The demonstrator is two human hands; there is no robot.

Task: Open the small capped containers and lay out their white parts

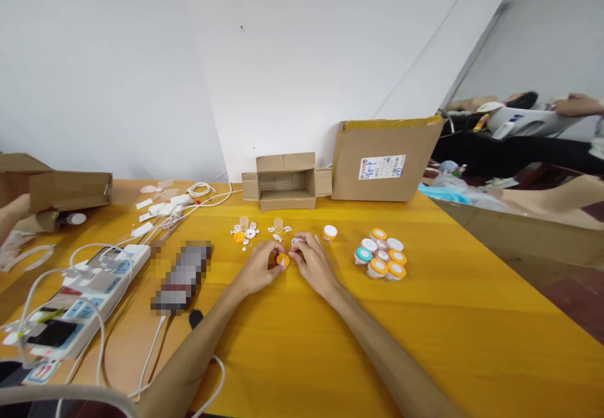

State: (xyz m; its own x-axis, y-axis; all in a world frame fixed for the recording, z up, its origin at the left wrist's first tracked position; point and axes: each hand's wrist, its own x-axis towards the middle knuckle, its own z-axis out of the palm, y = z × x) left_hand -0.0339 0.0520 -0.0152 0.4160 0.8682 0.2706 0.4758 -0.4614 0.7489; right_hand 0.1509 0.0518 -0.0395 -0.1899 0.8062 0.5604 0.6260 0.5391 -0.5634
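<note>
My left hand (258,269) pinches a small orange round cap (282,260) with a whitish centre between thumb and fingertips, just above the table. Close beside it, my right hand (312,263) is closed with its fingertips at a small white round piece (296,242), partly hidden by the fingers. Beyond the hands stand a clear small cup (278,225) and several white perforated pieces. An orange ring (239,237) and a white wheel-like part (250,233) lie to the left. A capped white-and-orange container (329,232) stands to the right of my right hand.
Several lidded containers (379,267) cluster at right. An open small carton (287,185) and a large cardboard box (387,160) stand by the wall. At left are a blurred-out phone (182,278), a power strip (94,305), cables and another person's hand (14,213). More people sit at far right.
</note>
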